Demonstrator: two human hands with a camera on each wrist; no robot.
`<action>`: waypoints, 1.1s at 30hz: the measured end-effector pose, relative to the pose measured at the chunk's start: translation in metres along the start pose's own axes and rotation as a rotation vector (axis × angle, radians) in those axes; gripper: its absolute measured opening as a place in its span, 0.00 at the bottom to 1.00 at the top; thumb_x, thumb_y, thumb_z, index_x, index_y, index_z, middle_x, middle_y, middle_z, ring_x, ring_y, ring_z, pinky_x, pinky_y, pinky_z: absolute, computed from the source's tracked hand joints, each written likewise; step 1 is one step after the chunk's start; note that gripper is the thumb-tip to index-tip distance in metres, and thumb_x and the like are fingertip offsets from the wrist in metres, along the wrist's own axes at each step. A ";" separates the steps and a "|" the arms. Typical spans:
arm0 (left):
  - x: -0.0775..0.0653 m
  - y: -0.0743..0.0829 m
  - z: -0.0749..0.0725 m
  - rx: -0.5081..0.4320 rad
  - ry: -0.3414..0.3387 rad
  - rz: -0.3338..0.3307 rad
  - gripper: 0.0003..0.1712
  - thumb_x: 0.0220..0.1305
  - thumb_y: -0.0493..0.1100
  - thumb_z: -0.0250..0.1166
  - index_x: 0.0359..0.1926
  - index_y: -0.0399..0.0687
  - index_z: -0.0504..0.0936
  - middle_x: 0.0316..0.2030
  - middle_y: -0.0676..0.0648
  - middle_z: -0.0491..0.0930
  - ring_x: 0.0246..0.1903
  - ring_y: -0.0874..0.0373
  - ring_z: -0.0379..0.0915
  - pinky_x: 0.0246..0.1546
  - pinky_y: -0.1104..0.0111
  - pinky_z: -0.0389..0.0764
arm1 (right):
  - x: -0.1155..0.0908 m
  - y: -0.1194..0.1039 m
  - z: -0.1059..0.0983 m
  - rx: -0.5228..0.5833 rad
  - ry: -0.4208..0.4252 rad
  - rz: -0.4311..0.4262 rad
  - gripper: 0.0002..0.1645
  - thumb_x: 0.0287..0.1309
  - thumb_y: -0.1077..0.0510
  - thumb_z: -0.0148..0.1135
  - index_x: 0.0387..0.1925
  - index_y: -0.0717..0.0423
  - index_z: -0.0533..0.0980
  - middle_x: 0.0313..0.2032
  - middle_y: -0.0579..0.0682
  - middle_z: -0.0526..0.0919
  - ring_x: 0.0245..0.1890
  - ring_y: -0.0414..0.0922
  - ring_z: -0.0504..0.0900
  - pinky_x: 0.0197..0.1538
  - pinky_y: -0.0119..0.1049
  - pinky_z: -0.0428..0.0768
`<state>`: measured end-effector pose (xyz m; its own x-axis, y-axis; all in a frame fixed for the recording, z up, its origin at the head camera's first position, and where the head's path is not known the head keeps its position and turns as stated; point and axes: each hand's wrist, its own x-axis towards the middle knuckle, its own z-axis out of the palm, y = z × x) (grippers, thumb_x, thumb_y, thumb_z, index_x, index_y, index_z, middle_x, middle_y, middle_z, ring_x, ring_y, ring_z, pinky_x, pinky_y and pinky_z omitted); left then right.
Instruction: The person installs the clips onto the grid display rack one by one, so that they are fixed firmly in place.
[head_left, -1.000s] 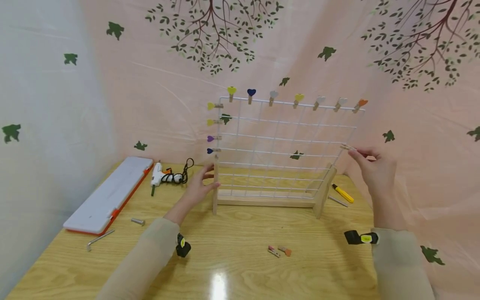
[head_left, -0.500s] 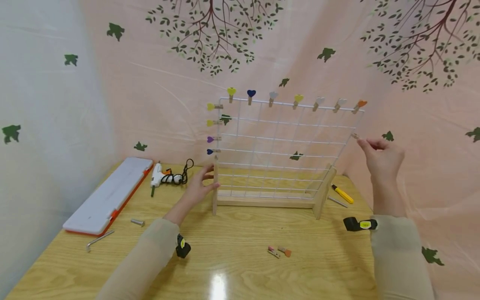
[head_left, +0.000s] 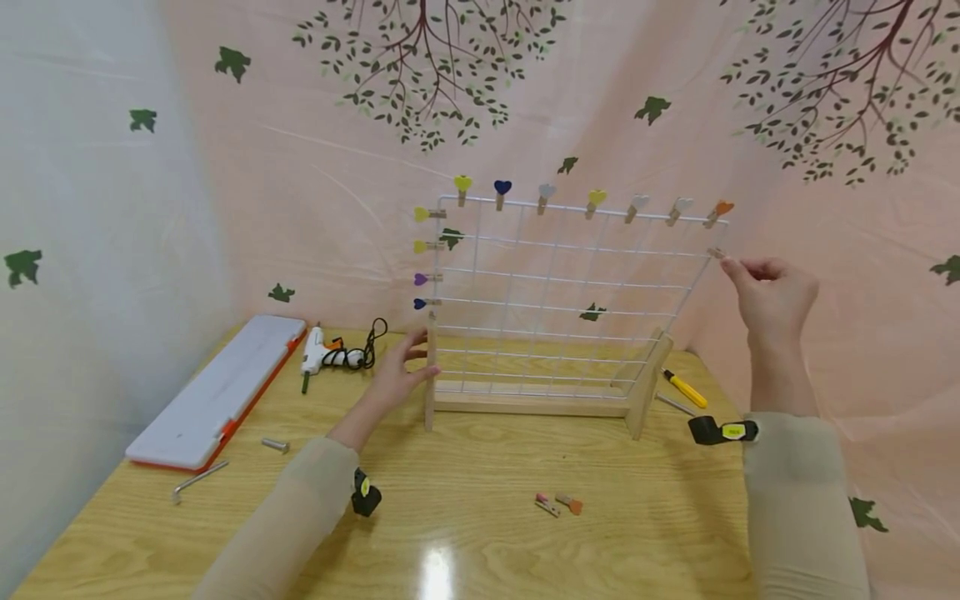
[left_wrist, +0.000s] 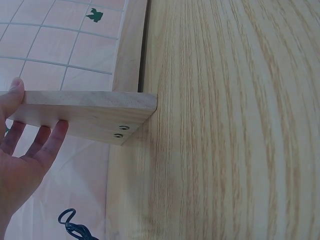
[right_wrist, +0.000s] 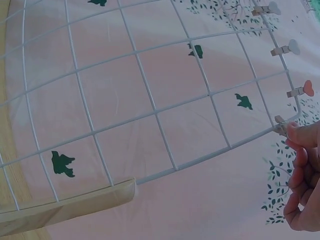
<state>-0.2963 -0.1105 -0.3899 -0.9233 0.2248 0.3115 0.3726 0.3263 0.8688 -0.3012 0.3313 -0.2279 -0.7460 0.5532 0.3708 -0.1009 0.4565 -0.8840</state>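
Observation:
A white wire grid (head_left: 570,275) stands upright in a wooden stand (head_left: 525,403). Heart-topped clothespins line its top bar, among them an orange one (head_left: 723,207), and more, such as a purple one (head_left: 422,279), are clipped down its left side. My right hand (head_left: 776,304) pinches a small wooden clothespin (right_wrist: 282,126) at the grid's right side bar, just below the top corner; its tip overlaps the wire and my fingers hide its other end. My left hand (head_left: 393,371) holds the stand's left upright (left_wrist: 85,107), thumb at the front edge and fingers against the outer face.
Two loose clothespins, one pink (head_left: 547,504) and one orange (head_left: 572,503), lie on the table (head_left: 480,550). Left are a glue gun (head_left: 330,350), a white case (head_left: 217,392), a bolt (head_left: 275,444) and a hex key (head_left: 198,482). A yellow utility knife (head_left: 686,388) lies behind right.
My right hand has moved up along the grid's right side with the clothespin, from mid-height to near the top corner. The left hand has stayed on the upright.

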 end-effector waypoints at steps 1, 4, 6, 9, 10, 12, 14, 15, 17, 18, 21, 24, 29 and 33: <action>0.000 -0.001 0.000 -0.003 -0.001 0.001 0.39 0.54 0.37 0.63 0.65 0.40 0.55 0.60 0.35 0.60 0.54 0.38 0.64 0.49 0.52 0.73 | 0.001 0.000 0.001 -0.003 -0.001 -0.001 0.13 0.40 0.42 0.65 0.27 0.44 0.80 0.24 0.35 0.74 0.26 0.36 0.67 0.23 0.20 0.67; 0.004 -0.012 0.001 -0.013 -0.001 0.013 0.39 0.54 0.36 0.62 0.65 0.42 0.55 0.60 0.35 0.60 0.54 0.38 0.64 0.48 0.52 0.74 | 0.002 -0.001 0.004 0.007 0.007 -0.018 0.12 0.40 0.43 0.67 0.26 0.44 0.80 0.23 0.35 0.74 0.25 0.35 0.68 0.22 0.19 0.68; 0.008 -0.022 0.002 -0.008 0.002 0.019 0.40 0.54 0.37 0.63 0.66 0.44 0.55 0.60 0.37 0.60 0.54 0.39 0.64 0.48 0.53 0.74 | 0.003 -0.001 0.005 0.032 0.017 -0.037 0.13 0.40 0.44 0.68 0.27 0.46 0.81 0.23 0.35 0.75 0.25 0.35 0.68 0.22 0.19 0.68; 0.011 -0.035 0.004 0.006 0.011 0.027 0.40 0.54 0.38 0.63 0.66 0.48 0.55 0.61 0.39 0.61 0.54 0.41 0.65 0.47 0.54 0.75 | 0.003 0.001 0.006 0.046 0.025 -0.066 0.16 0.40 0.45 0.68 0.31 0.49 0.81 0.25 0.36 0.74 0.28 0.34 0.67 0.24 0.19 0.67; 0.012 -0.035 0.004 0.011 0.015 0.025 0.40 0.53 0.39 0.64 0.66 0.49 0.56 0.60 0.40 0.61 0.53 0.42 0.66 0.47 0.55 0.76 | 0.003 0.002 0.006 0.045 0.029 -0.084 0.17 0.41 0.45 0.68 0.33 0.49 0.81 0.26 0.36 0.73 0.29 0.34 0.67 0.25 0.19 0.66; 0.012 -0.036 0.003 0.014 0.020 0.021 0.40 0.53 0.38 0.64 0.65 0.50 0.56 0.60 0.40 0.62 0.53 0.43 0.66 0.47 0.55 0.76 | 0.000 0.003 0.006 0.046 0.043 -0.122 0.19 0.41 0.45 0.68 0.37 0.49 0.81 0.29 0.37 0.73 0.31 0.34 0.65 0.25 0.21 0.65; 0.012 -0.037 0.003 0.019 0.020 0.022 0.39 0.53 0.39 0.64 0.65 0.50 0.56 0.60 0.41 0.62 0.53 0.43 0.66 0.47 0.54 0.75 | -0.005 0.004 0.006 0.045 0.069 -0.183 0.20 0.42 0.46 0.68 0.39 0.48 0.80 0.30 0.36 0.72 0.31 0.33 0.65 0.27 0.23 0.64; 0.012 -0.036 0.003 0.019 0.021 0.019 0.39 0.53 0.39 0.64 0.65 0.50 0.56 0.60 0.41 0.62 0.53 0.43 0.66 0.47 0.54 0.75 | -0.008 0.005 0.007 0.043 0.080 -0.225 0.20 0.43 0.46 0.67 0.40 0.47 0.80 0.31 0.37 0.72 0.31 0.34 0.65 0.28 0.24 0.64; 0.012 -0.036 0.004 0.017 0.017 0.019 0.39 0.54 0.39 0.64 0.65 0.50 0.56 0.60 0.41 0.62 0.53 0.43 0.66 0.48 0.54 0.75 | -0.019 0.007 0.008 0.028 0.080 -0.303 0.19 0.45 0.48 0.67 0.41 0.47 0.79 0.31 0.36 0.72 0.30 0.34 0.66 0.31 0.24 0.64; 0.011 -0.035 0.003 0.016 0.014 0.020 0.39 0.53 0.39 0.63 0.65 0.50 0.56 0.60 0.40 0.62 0.54 0.43 0.66 0.48 0.54 0.75 | -0.024 0.009 0.010 0.011 0.065 -0.352 0.19 0.45 0.49 0.67 0.42 0.48 0.79 0.31 0.37 0.72 0.30 0.35 0.66 0.32 0.24 0.64; 0.009 -0.027 0.003 -0.012 0.008 0.024 0.39 0.54 0.36 0.63 0.65 0.46 0.56 0.60 0.38 0.61 0.53 0.40 0.65 0.48 0.52 0.74 | -0.044 0.020 0.018 -0.055 -0.063 -0.480 0.19 0.48 0.51 0.65 0.44 0.51 0.77 0.31 0.40 0.72 0.30 0.36 0.66 0.32 0.23 0.64; 0.004 -0.016 0.002 -0.023 0.003 0.032 0.38 0.54 0.33 0.62 0.65 0.41 0.56 0.59 0.35 0.61 0.53 0.37 0.65 0.47 0.51 0.74 | -0.063 0.037 0.031 -0.111 -0.272 -0.603 0.19 0.49 0.55 0.65 0.45 0.52 0.76 0.32 0.43 0.74 0.30 0.38 0.66 0.31 0.24 0.65; 0.001 -0.004 0.000 -0.022 -0.001 0.020 0.38 0.54 0.32 0.62 0.65 0.40 0.56 0.59 0.35 0.61 0.53 0.37 0.64 0.47 0.51 0.75 | -0.095 0.074 0.059 -0.164 -0.620 -0.792 0.22 0.45 0.56 0.67 0.46 0.48 0.75 0.33 0.39 0.75 0.30 0.37 0.67 0.29 0.29 0.68; 0.001 -0.003 0.000 -0.018 -0.007 0.008 0.38 0.55 0.33 0.62 0.65 0.41 0.55 0.59 0.36 0.61 0.54 0.38 0.64 0.48 0.53 0.75 | -0.121 0.103 0.075 -0.152 -0.931 -0.873 0.22 0.44 0.55 0.68 0.45 0.46 0.75 0.32 0.37 0.75 0.28 0.37 0.70 0.28 0.31 0.71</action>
<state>-0.2986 -0.1116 -0.3924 -0.9196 0.2340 0.3156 0.3780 0.3081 0.8730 -0.2709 0.2586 -0.3851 -0.6536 -0.6327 0.4154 -0.7565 0.5280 -0.3861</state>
